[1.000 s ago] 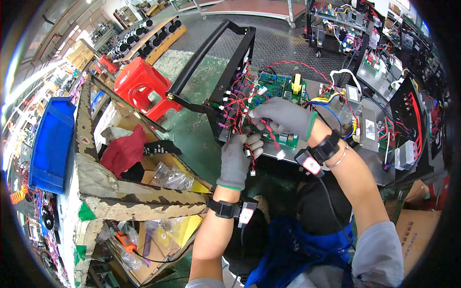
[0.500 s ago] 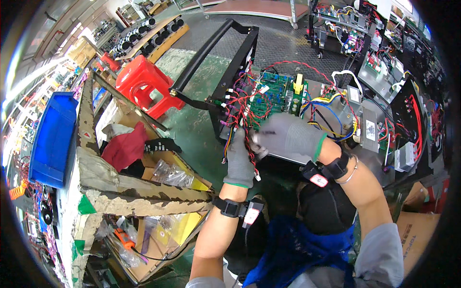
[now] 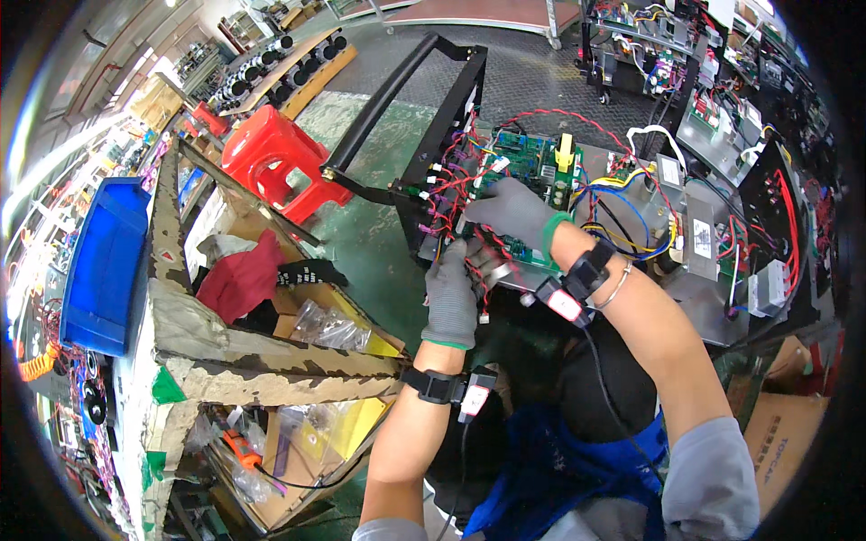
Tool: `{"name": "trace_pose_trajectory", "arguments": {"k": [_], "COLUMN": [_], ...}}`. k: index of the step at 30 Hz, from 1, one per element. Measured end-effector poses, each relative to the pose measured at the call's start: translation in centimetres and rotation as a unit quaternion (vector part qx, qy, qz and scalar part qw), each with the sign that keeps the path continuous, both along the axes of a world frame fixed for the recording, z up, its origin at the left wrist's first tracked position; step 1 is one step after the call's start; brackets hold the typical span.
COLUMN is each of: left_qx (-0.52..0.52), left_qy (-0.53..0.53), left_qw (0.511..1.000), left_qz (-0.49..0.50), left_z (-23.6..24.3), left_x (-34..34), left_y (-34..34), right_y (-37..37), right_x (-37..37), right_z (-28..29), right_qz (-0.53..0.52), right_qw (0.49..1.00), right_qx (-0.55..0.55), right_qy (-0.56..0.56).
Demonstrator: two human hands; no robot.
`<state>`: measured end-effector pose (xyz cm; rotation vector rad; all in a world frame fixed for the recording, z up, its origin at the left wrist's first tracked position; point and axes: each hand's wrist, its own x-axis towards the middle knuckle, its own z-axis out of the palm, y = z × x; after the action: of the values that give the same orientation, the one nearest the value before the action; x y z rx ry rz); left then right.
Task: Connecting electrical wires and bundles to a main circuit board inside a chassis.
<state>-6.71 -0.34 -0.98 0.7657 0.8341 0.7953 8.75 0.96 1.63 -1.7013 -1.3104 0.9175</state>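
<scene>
A green circuit board (image 3: 534, 164) lies on a metal chassis with a black bar frame (image 3: 424, 167) at its left. A tangle of red and white-plugged wires (image 3: 451, 191) runs along the board's left edge. My left hand (image 3: 451, 305), in a grey glove, is closed around a bundle of these wires, and loose ends with a white plug (image 3: 484, 317) hang beside it. Just above and to the right, my gloved right hand (image 3: 516, 215) reaches over the board's lower left corner. Its fingers are curled at the wires, and what they pinch is hidden.
At left stands a worn bench frame (image 3: 271, 353) with cloths and plastic bags in its boxes. Beyond it are a blue bin (image 3: 106, 266) and a red stool (image 3: 275, 162). More wired chassis units (image 3: 645, 63) fill the right side. A cardboard box (image 3: 783, 442) sits lower right.
My right hand has moved up and slightly left, from beside the left hand onto the board's lower left part. The left hand stays low at the wire bundle.
</scene>
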Motion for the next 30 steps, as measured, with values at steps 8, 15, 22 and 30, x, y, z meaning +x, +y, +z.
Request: {"name": "trace_pose_trajectory", "arguments": {"k": [8,15,22,30], "left_qx": [-0.013,0.046,0.169,0.054], "left_qy": [-0.028,-0.022,0.105,0.009], "left_qw": [1.0,0.998,0.98,0.998], "left_qz": [0.003,-0.049,0.012,-0.03], "left_z": [1.4,0.1,0.2,0.7], "left_x": [0.4,-0.1,0.8,0.7], "left_y": [-0.7,0.0,-0.9,-1.9], "right_y": [-2.0,-2.9,-3.3,-2.9], "right_x": [1.4,-0.2,-0.5,1.8], "right_z": [2.5,2.9,4.1,1.9], "right_qz": [0.093,0.052,0.092,0.149], "right_qw": [0.978,0.989,0.988,0.988], "right_qx": [-0.103,-0.09,-0.116,0.014], "right_qy": [0.156,0.102,0.05,-0.041]}}
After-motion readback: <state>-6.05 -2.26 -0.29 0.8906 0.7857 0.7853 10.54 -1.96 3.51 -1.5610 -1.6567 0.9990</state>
